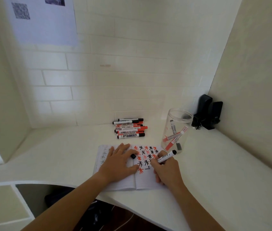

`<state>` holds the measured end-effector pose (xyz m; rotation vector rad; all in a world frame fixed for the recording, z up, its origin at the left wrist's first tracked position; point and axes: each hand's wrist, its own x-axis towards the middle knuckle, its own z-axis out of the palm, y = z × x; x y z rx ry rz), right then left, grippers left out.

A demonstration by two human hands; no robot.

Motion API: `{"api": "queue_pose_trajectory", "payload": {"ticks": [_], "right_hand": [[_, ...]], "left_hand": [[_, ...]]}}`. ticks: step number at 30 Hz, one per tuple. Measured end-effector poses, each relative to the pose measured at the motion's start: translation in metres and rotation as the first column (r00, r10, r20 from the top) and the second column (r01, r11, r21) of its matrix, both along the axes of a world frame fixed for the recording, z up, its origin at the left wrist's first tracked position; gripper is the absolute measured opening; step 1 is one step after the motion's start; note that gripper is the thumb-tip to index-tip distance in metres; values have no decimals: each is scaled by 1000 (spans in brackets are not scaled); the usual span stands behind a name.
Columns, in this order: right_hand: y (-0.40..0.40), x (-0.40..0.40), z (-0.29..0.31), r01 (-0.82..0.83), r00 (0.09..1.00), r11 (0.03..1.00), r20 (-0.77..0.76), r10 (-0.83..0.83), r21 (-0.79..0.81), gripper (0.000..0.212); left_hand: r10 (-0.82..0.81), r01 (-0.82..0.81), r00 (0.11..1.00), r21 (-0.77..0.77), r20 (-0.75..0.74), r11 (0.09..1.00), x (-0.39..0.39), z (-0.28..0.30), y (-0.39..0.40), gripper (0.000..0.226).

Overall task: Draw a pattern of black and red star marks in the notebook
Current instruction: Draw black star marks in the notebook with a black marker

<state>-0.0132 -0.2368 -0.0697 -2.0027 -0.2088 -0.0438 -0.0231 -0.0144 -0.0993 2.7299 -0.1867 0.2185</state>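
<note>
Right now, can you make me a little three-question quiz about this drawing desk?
1. True or false: the right hand holds a black marker on the notebook.
2. The black cap is by the fingers of which hand: A left, B right?
3. What holds a few markers beside the notebook?

Key: 1 true. 2 A, the left hand. 3 The clear jar.

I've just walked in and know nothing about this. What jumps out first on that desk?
The open notebook near the desk's front edge, its right page filled with black and red star marks. The right hand grips a black marker with its tip on the page, while the left hand presses the notebook flat. Behind lie a pile of markers and, to the right, a clear jar holding more.
</note>
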Motion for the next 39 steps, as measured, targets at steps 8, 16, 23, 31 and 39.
{"api": "queue_pose_trajectory", "payload": {"ticks": [8,16,23,31,39], "right_hand": [[1,0,0,-36,999,999,7,36,-27,24],[0,-3,3,-31,999,999,-9,31,-22,27],[2,-2,4,-76,997,996,14,76,-47,26],[0,-6,7,-8,999,999,-35,6,-52,26],[1,-1,3,-9,1000,1000,-26,9,3,22]], "left_hand": [[0,0,1000,-2,7,1000,0,0,-1,57],[0,0,1000,5,11,1000,0,-1,0,58],[-2,2,1000,-3,10,1000,0,-1,0,57],[-4,4,1000,-7,10,1000,0,-1,0,58],[-8,8,1000,0,6,1000,-1,0,0,57]]}}
